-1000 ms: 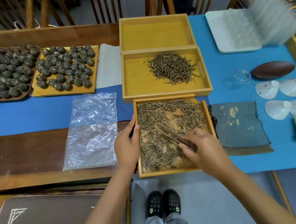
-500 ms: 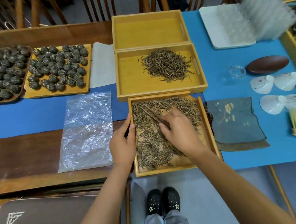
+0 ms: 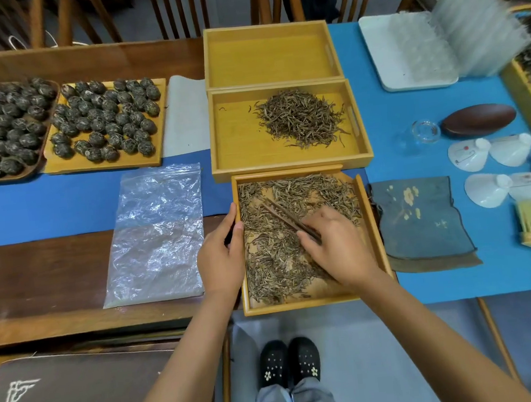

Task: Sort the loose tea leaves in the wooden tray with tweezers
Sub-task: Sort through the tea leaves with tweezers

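At near edge of worktop (image 3: 37, 271): nearest wooden tray (image 3: 313, 303), loose tea leaves (image 3: 276, 258) spread across it. Right hand (image 3: 336, 245) closed on dark tweezers (image 3: 286, 216), tips aimed up-left over leaves. Left hand (image 3: 222, 256) grips tray's left rim, fingers curled. Three box trays in a row: far one (image 3: 271, 54) bare, middle one (image 3: 289, 163) with one leaf pile. One plastic bag (image 3: 157, 234) left; four white cups (image 3: 501, 168) right.

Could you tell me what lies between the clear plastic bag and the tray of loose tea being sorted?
In the head view, only the left hand lies there, resting against the tray rim; behind it is bare wooden table beside the plastic bag.
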Tool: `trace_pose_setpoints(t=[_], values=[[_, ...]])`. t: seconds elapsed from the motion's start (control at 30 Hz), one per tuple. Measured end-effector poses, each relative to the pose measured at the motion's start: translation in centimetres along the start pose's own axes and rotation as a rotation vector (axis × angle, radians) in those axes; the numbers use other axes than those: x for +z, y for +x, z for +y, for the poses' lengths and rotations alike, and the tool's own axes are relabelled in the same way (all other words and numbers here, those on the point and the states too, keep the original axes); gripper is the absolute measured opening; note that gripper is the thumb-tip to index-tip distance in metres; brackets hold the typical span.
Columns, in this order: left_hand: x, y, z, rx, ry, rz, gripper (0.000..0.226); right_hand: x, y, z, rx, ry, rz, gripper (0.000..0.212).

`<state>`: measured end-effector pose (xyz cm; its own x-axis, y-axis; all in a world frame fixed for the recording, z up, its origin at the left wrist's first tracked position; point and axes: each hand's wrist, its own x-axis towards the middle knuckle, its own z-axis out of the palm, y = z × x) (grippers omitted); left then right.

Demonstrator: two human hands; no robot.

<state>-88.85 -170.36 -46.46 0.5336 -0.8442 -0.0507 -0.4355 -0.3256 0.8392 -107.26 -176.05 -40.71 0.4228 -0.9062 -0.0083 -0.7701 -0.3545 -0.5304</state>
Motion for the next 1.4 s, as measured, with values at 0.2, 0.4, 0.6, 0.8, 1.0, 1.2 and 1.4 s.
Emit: trace_pose_setpoints(t=[0.2,0.4,0.6,0.8,1.0,1.2,1.4], values=[[0.1,-0.1,0.0,-0.013,-0.020,-0.005,0.034,-3.2,-2.8,4.1,0.142,-0.073,0.093,0.019],[0.1,0.0,0.0,-0.027,-0.007,0.002,0.034,-3.2,-2.9,4.9,0.149,-0.098,0.104,0.020],[0.1,-0.2,0.1,-0.030,-0.018,-0.004,0.035,-4.3,-5.5,5.7,0.199,-0.094,0.157,0.018],[-0.2,0.0,0.1,-0.021,0.001,0.005,0.035,-4.9,-4.2,6.1,0.213,-0.149,0.117,0.016],[0.3,-0.1,0.0,-0.034,-0.019,0.005,0.035,-6.6,-9.3,6.0,0.200,-0.106,0.103,0.011],[0.4,-0.1,-0.1,-0.032,-0.041,0.007,0.034,-6.3,-11.7,5.7,0.192,-0.113,-0.021,0.010],[0.4,0.1,-0.4,-0.015,-0.038,0.019,0.035,-6.9,-13.7,5.4,0.193,-0.066,-0.039,0.012]])
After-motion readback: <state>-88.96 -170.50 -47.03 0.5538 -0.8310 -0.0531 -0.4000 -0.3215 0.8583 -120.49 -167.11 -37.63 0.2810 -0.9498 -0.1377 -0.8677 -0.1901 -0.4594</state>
